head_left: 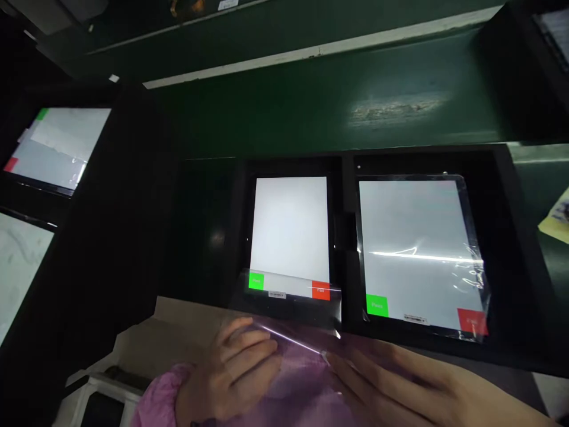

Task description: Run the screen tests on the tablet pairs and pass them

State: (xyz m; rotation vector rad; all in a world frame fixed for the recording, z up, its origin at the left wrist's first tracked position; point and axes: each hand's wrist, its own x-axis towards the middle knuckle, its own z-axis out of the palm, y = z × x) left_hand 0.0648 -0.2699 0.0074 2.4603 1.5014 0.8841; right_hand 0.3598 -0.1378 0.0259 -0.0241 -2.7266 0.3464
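Observation:
In the head view a lit tablet (290,228) with a white screen lies in a black holder. Green and red labelled boxes and a small barcode sticker show along its lower edge. A clear plastic film (291,341) overlaps that lower end and bends down toward me. My left hand (235,373) pinches the film on the left, fingers curled. On the right, my right hand (391,385) grips the film's other side between thumb and fingers. Below, the film is hard to make out against a pink sleeve or garment.
Right beside it lies a second lit tablet (413,237) under wrinkled, glossy film. At far left, another lit tablet (62,145) and part of a further screen (20,261) stand behind a black panel (120,237). A green bench (311,107) runs behind; a yellow paper (555,219) sits at right.

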